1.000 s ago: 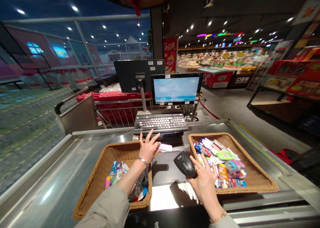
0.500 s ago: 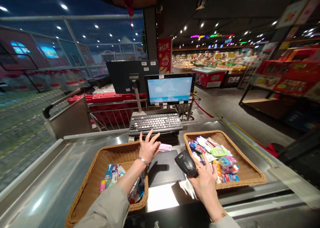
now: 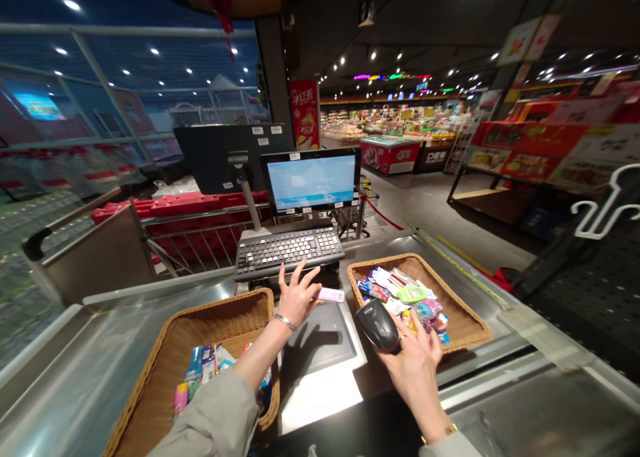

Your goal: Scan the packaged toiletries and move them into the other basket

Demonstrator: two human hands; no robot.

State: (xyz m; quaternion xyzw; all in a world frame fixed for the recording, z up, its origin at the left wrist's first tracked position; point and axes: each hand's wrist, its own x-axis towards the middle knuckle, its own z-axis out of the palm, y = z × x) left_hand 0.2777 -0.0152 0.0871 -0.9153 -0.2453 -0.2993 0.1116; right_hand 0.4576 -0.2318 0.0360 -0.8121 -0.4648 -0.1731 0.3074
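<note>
My left hand point(image 3: 296, 297) is raised just below the keyboard point(image 3: 289, 251) and pinches a small pink packet point(image 3: 331, 295) between thumb and forefinger, the other fingers spread. My right hand point(image 3: 415, 358) grips a black handheld barcode scanner point(image 3: 377, 325), its head aimed toward the pink packet. Both hands hover over a dark scan plate point(image 3: 323, 335) set in the steel checkout counter point(image 3: 100, 370). A wicker basket point(image 3: 160, 377) with several small packets lies under my left forearm. A second wicker basket point(image 3: 463, 320) full of colourful packets sits right beside my right hand.
A monitor point(image 3: 313, 181) stands behind the keyboard, with a second dark screen point(image 3: 220, 151) behind it. Red shopping baskets and a metal rail point(image 3: 200, 227) lie beyond the counter. A dark perforated panel with white hooks point(image 3: 600, 270) stands on the right. Shop shelves and a freezer fill the background.
The view has swung right, so everything shifted left in frame. My right hand with the scanner moved slightly closer to the pink packet. My left hand keeps its grip.
</note>
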